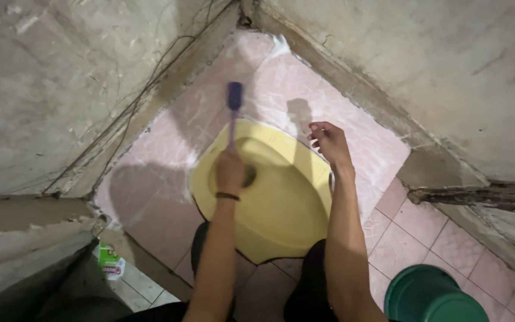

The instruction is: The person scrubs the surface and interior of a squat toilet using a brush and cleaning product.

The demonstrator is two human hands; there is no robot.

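Observation:
My left hand point(230, 172) is closed around the thin handle of a brush whose purple head point(234, 95) hovers, blurred, over the pink tiled floor just beyond the far rim of a yellow squat toilet pan point(290, 209). A dark band sits on that wrist. My right hand point(328, 143) hangs open above the pan's right rim, fingers slightly curled, holding nothing. Both forearms reach forward from my crouched legs in dark clothing.
Rough grey concrete walls point(448, 71) close in on the left and right, meeting at a far corner. A green bucket point(430, 298) stands at the lower right on the pink tiles. A green and white pouch point(110, 262) lies at the lower left beside a low ledge.

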